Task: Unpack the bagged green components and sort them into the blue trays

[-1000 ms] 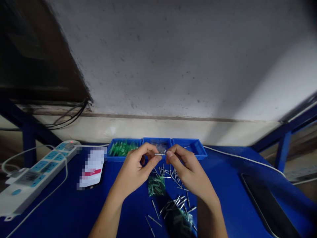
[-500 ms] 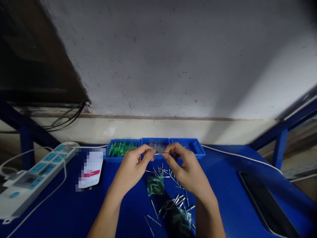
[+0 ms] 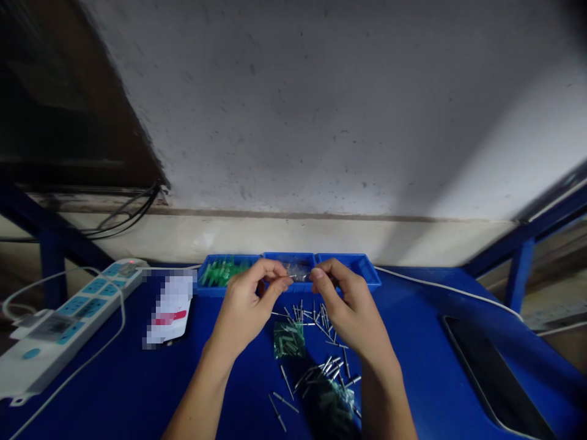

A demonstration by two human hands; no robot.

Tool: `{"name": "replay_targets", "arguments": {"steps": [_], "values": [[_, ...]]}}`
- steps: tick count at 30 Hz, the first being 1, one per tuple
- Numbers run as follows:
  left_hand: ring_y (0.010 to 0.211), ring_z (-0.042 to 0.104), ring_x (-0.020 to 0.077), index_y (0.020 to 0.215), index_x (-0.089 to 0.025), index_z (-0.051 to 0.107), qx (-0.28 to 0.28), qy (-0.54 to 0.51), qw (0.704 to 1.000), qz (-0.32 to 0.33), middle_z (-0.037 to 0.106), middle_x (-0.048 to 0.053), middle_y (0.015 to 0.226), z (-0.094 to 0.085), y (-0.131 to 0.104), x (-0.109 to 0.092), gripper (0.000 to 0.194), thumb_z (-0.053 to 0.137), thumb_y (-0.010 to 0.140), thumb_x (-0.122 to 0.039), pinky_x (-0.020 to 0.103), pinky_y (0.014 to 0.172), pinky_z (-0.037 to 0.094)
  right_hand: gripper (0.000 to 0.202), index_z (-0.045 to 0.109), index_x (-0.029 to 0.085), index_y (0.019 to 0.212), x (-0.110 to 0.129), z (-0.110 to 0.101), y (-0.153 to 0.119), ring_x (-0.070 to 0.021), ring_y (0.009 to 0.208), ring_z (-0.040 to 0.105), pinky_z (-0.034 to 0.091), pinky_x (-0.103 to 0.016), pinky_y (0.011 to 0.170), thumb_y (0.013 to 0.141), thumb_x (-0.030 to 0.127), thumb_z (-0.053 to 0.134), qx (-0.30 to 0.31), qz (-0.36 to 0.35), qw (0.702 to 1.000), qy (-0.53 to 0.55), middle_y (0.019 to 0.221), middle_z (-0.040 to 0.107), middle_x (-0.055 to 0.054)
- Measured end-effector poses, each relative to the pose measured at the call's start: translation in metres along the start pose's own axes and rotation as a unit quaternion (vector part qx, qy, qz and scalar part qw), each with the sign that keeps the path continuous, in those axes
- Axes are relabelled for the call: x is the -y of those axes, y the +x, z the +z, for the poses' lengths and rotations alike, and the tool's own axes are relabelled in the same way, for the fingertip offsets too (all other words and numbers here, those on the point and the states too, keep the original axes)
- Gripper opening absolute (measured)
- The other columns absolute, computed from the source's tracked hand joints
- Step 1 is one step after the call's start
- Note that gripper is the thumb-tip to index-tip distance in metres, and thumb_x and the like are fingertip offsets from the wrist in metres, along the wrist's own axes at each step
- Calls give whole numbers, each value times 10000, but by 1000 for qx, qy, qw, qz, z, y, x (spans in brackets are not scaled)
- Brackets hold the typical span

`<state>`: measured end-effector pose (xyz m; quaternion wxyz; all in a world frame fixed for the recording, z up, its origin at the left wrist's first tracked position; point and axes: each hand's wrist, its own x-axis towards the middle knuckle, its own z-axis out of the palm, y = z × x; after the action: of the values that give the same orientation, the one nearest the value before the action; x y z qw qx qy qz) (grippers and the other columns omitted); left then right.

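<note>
My left hand (image 3: 252, 299) is closed in a pinch on a thin metal pin (image 3: 295, 278), in front of the middle blue bin (image 3: 288, 256). Just to its right, my right hand (image 3: 342, 299) has thumb and forefinger together; whatever it may hold is too small to make out. A gap separates the two hands' fingertips. Below them on the blue table lie many loose metal rivets (image 3: 328, 368) and a small green bag of parts (image 3: 288, 340). A second clear bag (image 3: 334, 403) lies in shadow nearer me.
Green packets (image 3: 223, 272) fill the left bin, and the right bin (image 3: 364, 273) stands beside the middle one. A power strip (image 3: 76, 318) and a white card (image 3: 172, 311) lie at the left. At the right lies a dark phone (image 3: 495, 379). A white cable (image 3: 449, 285) runs behind.
The fingertips, which nearly met at the thin metal piece, have moved apart. My right hand has shifted slightly right, off the piece's end.
</note>
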<state>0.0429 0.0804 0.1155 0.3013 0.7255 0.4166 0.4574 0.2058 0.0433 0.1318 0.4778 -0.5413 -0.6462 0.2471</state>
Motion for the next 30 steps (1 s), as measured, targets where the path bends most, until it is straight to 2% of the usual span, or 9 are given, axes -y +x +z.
{"name": "replay_targets", "arguments": {"steps": [3, 5, 9, 12, 13, 16, 19, 25, 30], "values": [[700, 614, 127, 961, -225, 568, 46, 35, 998, -12, 646, -14, 756, -1, 0, 0, 160, 531, 847, -330, 241, 608, 461, 207, 539, 197, 754, 1, -4, -2, -97, 612, 512, 377, -237, 545, 904, 306, 447, -29, -9, 1000, -3, 666, 561, 20], [782, 622, 149, 1039, -241, 553, 127, 84, 988, -29, 664, 4, 850, -3, -1, 5, 222, 485, 866, -363, 262, 663, 472, 173, 551, 198, 779, 2, -8, -3, -101, 622, 526, 391, -235, 552, 893, 297, 468, -79, -19, 997, -4, 675, 571, 17], [970, 605, 225, 1049, -251, 570, 313, 224, 918, -90, 657, 43, 1055, -3, -5, 27, 252, 472, 849, -369, 340, 799, 458, 128, 581, 191, 836, -3, -18, -6, -108, 612, 543, 416, -242, 567, 865, 295, 513, -263, -42, 964, -20, 680, 574, 5], [994, 604, 255, 1061, -269, 570, 352, 314, 869, -147, 657, 51, 1085, 2, -5, 41, 256, 422, 853, -294, 367, 782, 455, 160, 594, 180, 900, -18, -28, -3, -111, 570, 520, 397, -251, 534, 847, 316, 528, -365, -6, 927, -80, 660, 554, 0], [983, 608, 257, 1060, -275, 570, 352, 337, 858, -162, 661, 54, 1074, 4, -5, 45, 264, 406, 854, -276, 368, 768, 456, 192, 595, 177, 948, -24, -31, -2, -112, 553, 511, 392, -257, 527, 839, 323, 535, -365, 24, 925, -104, 652, 552, 1], [934, 621, 261, 1041, -281, 586, 356, 377, 833, -194, 674, 66, 1008, 12, -1, 53, 261, 428, 832, -290, 365, 748, 452, 321, 572, 157, 1068, -40, -37, 2, -130, 554, 518, 394, -278, 536, 808, 344, 557, -294, 100, 940, -142, 632, 562, -7], [884, 627, 266, 983, -273, 612, 361, 378, 828, -202, 676, 71, 941, 20, 0, 62, 235, 499, 780, -309, 362, 732, 447, 348, 553, 148, 1104, -45, -36, 4, -141, 579, 529, 398, -284, 543, 820, 348, 527, -258, 101, 954, -112, 650, 570, -20], [831, 634, 265, 830, -244, 639, 351, 353, 845, -198, 676, 72, 875, 24, -2, 77, 138, 532, 754, -286, 329, 666, 427, 209, 606, 158, 812, -35, -33, 4, -120, 564, 505, 380, -257, 520, 816, 345, 514, -210, 82, 973, -51, 648, 565, -20], [656, 593, 174, 765, -218, 607, 306, 283, 898, -144, 642, 19, 708, 5, 0, 67, 151, 464, 803, -250, 258, 573, 376, 176, 583, 165, 775, -27, -27, 4, -85, 495, 416, 322, -227, 460, 797, 333, 535, -203, 103, 974, 10, 618, 524, 10]]}}
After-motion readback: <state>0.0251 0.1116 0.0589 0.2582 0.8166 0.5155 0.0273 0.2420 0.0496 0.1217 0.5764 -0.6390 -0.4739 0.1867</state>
